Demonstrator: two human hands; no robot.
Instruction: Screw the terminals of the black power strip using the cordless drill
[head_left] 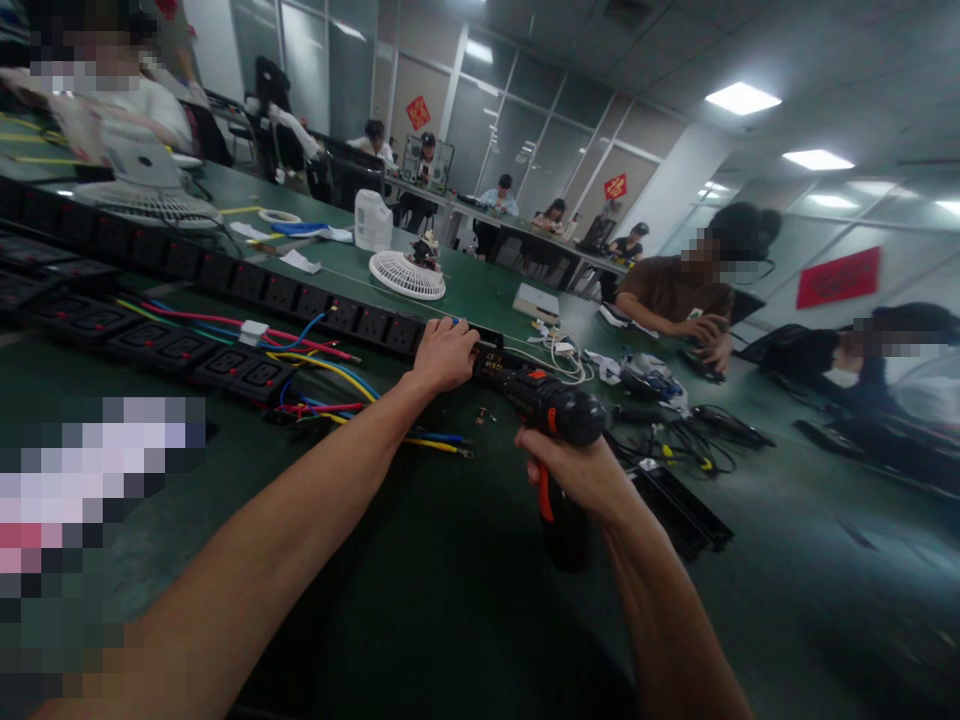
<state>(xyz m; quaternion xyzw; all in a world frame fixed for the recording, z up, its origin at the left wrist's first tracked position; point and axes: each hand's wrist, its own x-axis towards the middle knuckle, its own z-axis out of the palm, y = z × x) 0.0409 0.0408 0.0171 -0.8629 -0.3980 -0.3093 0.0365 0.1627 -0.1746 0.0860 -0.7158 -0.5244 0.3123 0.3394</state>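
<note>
My right hand is wrapped round the handle of a black and orange power drill, whose tip points left at the end of a long black socket strip. My left hand is closed over that end of the strip, close to the drill's tip. Blue, yellow and red wires run beneath my left forearm. A few small screws lie on the green table just below the drill's nose. What the tip touches is too dark to make out.
A second socket strip lies nearer on the left. Behind stand a white fan grille and a white housing. Black cables and black rails lie to the right. A person sits across the table, others further back.
</note>
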